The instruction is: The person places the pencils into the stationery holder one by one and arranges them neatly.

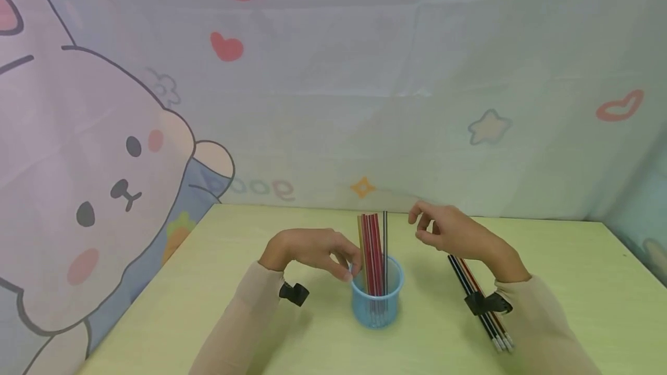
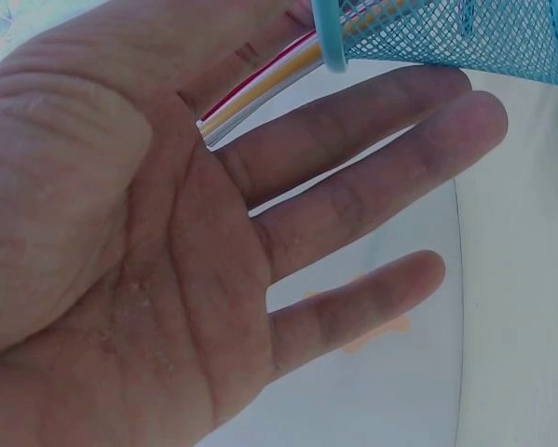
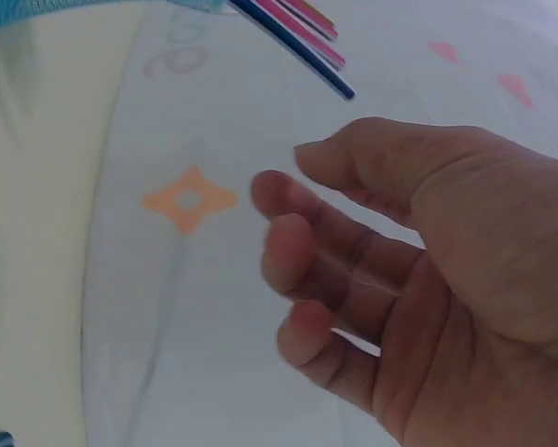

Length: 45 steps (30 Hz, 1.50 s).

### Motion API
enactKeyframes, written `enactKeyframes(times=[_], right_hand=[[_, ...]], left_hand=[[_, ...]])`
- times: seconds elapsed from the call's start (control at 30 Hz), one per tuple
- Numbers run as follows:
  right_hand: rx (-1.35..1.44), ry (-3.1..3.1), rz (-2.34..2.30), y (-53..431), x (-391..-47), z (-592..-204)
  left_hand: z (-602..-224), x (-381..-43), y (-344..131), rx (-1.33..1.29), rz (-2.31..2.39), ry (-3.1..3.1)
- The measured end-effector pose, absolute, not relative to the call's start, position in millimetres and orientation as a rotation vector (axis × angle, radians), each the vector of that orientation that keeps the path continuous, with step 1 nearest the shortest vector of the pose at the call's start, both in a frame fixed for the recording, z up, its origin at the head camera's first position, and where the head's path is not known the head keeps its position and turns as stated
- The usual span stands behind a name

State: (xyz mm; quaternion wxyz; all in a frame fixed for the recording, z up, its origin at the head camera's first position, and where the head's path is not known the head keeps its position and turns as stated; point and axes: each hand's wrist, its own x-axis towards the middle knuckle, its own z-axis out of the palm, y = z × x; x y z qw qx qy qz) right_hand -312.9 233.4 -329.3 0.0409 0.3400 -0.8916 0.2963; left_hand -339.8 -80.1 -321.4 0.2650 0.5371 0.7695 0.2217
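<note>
Inside a light-blue round mesh cup stand slim red, yellow and dark pencils; the left hand touches the cup's left side, grip unclear; the right hand hovers rightward of it, fingers loosely bent.

Soft, fairly even light fills the head view, leaving faint shadows on the table and mild sheen along the backdrop's creases. Both wrist views run cooler and hazier (the table's edge bows slightly) — the left hand looks shaded, the upper-left corner washed out.
</note>
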Motion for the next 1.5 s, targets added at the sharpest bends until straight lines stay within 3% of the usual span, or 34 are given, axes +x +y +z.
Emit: enactKeyframes(times=[0.27, 0.5, 1.1, 1.27, 1.5], right_hand=[[1.012, -2.961, 0.819, 260.2, -315.0, -330.9], [0.794, -3.223, 0.834, 274.2, -317.6, -343.0], [0.546, -3.410, 0.838, 265.0, -326.9, -381.3], [0.657, -3.339, 0.841, 250.6, -326.3, -386.7], [1.023, -3.219, 0.938, 237.1, -331.9, -393.2]], left_hand=[[-320.2, -338.3, -81.2, 1.436, 0.606, 2.088], [-321.3, -338.9, -80.5, 1.446, 0.620, 2.074], [-322.7, -337.6, -80.0, 1.447, 0.624, 2.071], [-321.1, -337.4, -79.9, 1.458, 0.618, 2.074], [-321.1, -336.4, -80.7, 1.469, 0.624, 2.064]])
